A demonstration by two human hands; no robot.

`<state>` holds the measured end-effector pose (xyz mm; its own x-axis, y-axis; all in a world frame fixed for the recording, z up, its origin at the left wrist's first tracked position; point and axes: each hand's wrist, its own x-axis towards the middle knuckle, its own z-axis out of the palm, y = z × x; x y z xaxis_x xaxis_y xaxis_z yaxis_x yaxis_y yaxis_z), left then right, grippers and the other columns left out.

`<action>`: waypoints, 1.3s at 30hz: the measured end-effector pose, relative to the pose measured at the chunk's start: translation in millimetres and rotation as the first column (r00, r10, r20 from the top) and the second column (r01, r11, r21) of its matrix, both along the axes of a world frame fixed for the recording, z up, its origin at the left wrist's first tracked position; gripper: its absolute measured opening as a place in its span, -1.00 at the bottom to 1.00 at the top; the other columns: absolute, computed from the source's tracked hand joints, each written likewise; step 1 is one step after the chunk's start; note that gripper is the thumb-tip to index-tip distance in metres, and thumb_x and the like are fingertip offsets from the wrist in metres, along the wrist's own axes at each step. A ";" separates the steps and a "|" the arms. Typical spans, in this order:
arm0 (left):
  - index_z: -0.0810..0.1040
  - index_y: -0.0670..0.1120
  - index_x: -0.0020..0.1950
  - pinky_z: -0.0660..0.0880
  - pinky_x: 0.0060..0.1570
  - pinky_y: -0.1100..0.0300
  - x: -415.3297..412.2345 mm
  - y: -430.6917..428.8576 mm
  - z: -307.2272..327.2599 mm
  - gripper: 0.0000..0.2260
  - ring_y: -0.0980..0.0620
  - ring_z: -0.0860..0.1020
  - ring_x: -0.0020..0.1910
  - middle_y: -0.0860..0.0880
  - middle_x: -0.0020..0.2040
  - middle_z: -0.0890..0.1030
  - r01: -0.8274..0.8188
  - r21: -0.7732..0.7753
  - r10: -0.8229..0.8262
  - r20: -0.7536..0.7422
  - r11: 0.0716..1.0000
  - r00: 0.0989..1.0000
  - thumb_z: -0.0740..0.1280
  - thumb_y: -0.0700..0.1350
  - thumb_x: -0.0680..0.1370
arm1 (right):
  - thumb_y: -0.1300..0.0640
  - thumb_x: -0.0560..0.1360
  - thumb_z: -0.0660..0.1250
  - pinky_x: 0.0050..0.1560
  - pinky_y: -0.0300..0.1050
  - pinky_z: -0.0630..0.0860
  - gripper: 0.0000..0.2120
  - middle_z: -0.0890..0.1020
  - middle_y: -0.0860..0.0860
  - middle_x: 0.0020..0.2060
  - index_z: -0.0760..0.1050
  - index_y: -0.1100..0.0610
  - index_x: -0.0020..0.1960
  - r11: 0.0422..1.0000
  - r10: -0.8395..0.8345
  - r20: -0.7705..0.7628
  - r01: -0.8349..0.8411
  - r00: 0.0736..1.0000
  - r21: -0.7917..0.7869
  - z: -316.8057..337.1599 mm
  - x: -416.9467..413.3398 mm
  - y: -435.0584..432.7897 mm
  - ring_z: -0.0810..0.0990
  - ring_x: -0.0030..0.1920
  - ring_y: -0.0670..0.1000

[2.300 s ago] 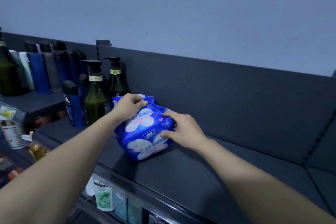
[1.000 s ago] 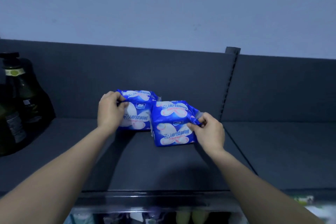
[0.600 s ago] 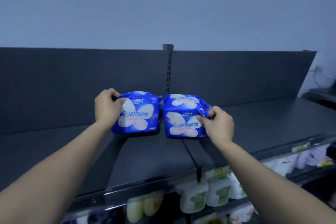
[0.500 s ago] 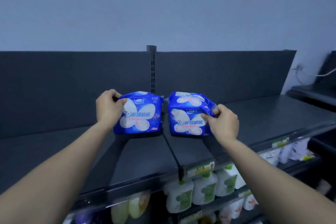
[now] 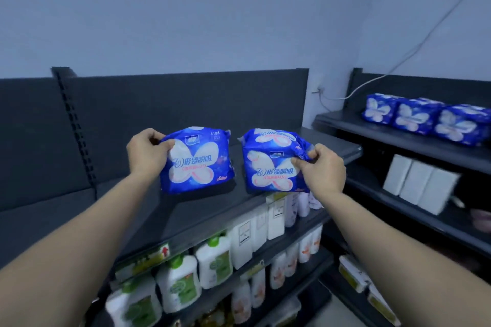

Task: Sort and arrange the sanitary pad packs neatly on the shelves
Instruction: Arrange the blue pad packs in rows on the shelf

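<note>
I hold two blue sanitary pad packs with white butterfly prints above the dark top shelf [image 5: 66, 210]. My left hand [image 5: 146, 151] grips the left pack [image 5: 198, 160] by its upper left corner. My right hand [image 5: 320, 167] pinches the right pack [image 5: 272, 164] at its crumpled upper right corner. A small gap separates the two packs. Three matching blue packs [image 5: 425, 119] stand in a row on the top shelf of the neighbouring rack [image 5: 398, 141] at the right.
Below the top shelf are rows of white bottles with green labels [image 5: 186, 279] and other white bottles [image 5: 265, 223]. White boxes [image 5: 419, 183] sit on the right rack's lower shelf. A white cable [image 5: 398, 61] runs along the wall. Floor shows between the racks.
The view has swung right with both packs carried along in my hands; the right rack with its row of blue packs has come into sight. The grips are unchanged.
</note>
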<state>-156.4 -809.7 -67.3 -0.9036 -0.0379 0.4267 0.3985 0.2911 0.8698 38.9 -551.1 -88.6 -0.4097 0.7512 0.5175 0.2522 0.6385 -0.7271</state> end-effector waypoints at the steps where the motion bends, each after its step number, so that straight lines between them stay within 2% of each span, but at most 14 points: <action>1: 0.56 -0.16 -0.20 0.40 -0.23 0.15 2.2 17.7 1.2 -0.92 0.00 0.50 -0.25 -0.02 -0.27 0.56 0.024 0.009 -0.024 0.007 1.000 1.000 0.44 -0.23 0.45 | 0.01 0.34 0.52 -0.26 -0.11 0.28 -0.56 0.45 -0.10 -0.42 0.24 0.07 -0.36 1.000 -0.022 0.004 0.022 1.000 0.001 0.1 7.6 13.7 0.47 -0.26 0.08; 10: 0.54 -0.10 -0.25 0.46 -0.21 0.13 6.9 171.7 6.5 -0.87 0.00 0.52 -0.24 -0.01 -0.28 0.58 0.225 0.061 -0.227 0.031 0.972 0.973 0.46 -0.23 0.44 | -0.01 0.33 0.53 -0.28 -0.09 0.25 -0.55 0.45 -0.08 -0.43 0.24 0.09 -0.35 0.976 -0.216 0.024 0.217 0.976 -0.030 -6.1 54.6 124.5 0.48 -0.26 0.12; 16: 0.51 -0.08 -0.28 0.42 -0.30 0.21 -1.6 283.9 9.1 -0.83 0.02 0.53 -0.26 0.01 -0.29 0.57 0.376 0.092 -0.380 0.029 0.922 0.925 0.45 -0.23 0.44 | 0.01 0.34 0.53 -0.31 -0.07 0.23 -0.54 0.44 -0.05 -0.44 0.23 0.09 -0.35 0.940 -0.336 0.035 0.338 0.941 -0.043 -7.2 68.9 197.6 0.46 -0.28 0.12; 20: 0.53 -0.11 -0.26 0.45 -0.28 0.18 -11.3 362.3 15.8 -0.86 0.02 0.55 -0.25 0.00 -0.27 0.58 0.470 0.107 -0.475 0.029 0.876 0.880 0.45 -0.23 0.45 | 0.03 0.34 0.53 -0.30 -0.05 0.24 -0.54 0.44 -0.05 -0.45 0.23 0.09 -0.36 0.903 -0.428 0.025 0.428 0.904 -0.043 2.4 76.9 247.9 0.44 -0.29 0.11; 23: 0.52 -0.12 -0.25 0.48 -0.24 0.14 -16.3 419.3 22.9 -0.86 0.00 0.56 -0.23 -0.03 -0.25 0.59 0.533 0.106 -0.538 0.028 0.840 0.842 0.45 -0.23 0.45 | 0.02 0.34 0.53 -0.37 -0.04 0.22 -0.55 0.44 -0.04 -0.45 0.24 0.09 -0.35 0.871 -0.489 0.006 0.489 0.872 -0.048 13.0 82.4 286.2 0.42 -0.32 0.09; 29: 0.46 -0.04 -0.34 0.44 -0.22 0.14 -12.4 519.5 31.4 -0.75 0.00 0.52 -0.23 -0.03 -0.27 0.56 0.621 0.108 -0.626 0.026 0.777 0.779 0.45 -0.25 0.45 | 0.03 0.34 0.53 -0.41 -0.10 0.24 -0.57 0.45 -0.05 -0.42 0.27 0.09 -0.35 0.829 -0.559 -0.030 0.558 0.828 -0.049 28.7 93.2 352.2 0.42 -0.34 0.05; 32: 0.47 0.00 -0.34 0.51 -0.17 0.08 -11.6 562.3 32.6 -0.75 -0.04 0.55 -0.21 -0.06 -0.22 0.60 0.647 0.120 -0.654 0.028 0.753 0.756 0.46 -0.23 0.44 | 0.02 0.35 0.53 -0.40 -0.10 0.22 -0.58 0.46 -0.08 -0.41 0.27 0.08 -0.34 0.807 -0.590 -0.016 0.589 0.807 -0.029 36.8 99.4 382.8 0.45 -0.31 0.05; 35: 0.50 0.00 -0.31 0.58 -0.07 0.00 -10.9 605.6 33.2 -0.80 -0.10 0.60 -0.17 -0.06 -0.20 0.62 0.659 0.116 -0.666 0.030 0.743 0.746 0.47 -0.19 0.42 | 0.05 0.37 0.52 -0.42 -0.15 0.21 -0.58 0.44 -0.10 -0.42 0.26 0.07 -0.34 0.790 -0.614 -0.024 0.614 0.789 -0.006 43.4 106.0 415.4 0.38 -0.38 -0.07; 37: 0.51 -0.01 -0.30 0.54 -0.13 0.08 -5.5 633.8 33.5 -0.81 -0.04 0.57 -0.19 -0.04 -0.20 0.61 0.654 0.128 -0.661 0.024 0.746 0.750 0.47 -0.19 0.43 | 0.04 0.37 0.52 -0.42 -0.17 0.19 -0.59 0.43 -0.11 -0.42 0.27 0.07 -0.33 0.778 -0.628 -0.017 0.628 0.778 0.002 46.0 110.6 438.4 0.34 -0.40 -0.14; 39: 0.54 -0.09 -0.23 0.45 -0.22 0.19 2.5 661.2 34.9 -0.87 0.01 0.53 -0.22 -0.03 -0.24 0.58 0.668 0.157 -0.677 0.004 0.727 0.736 0.45 -0.23 0.45 | 0.03 0.36 0.52 -0.42 -0.17 0.19 -0.58 0.42 -0.10 -0.43 0.26 0.07 -0.33 0.774 -0.632 -0.010 0.633 0.775 0.008 47.6 114.8 463.6 0.34 -0.41 -0.13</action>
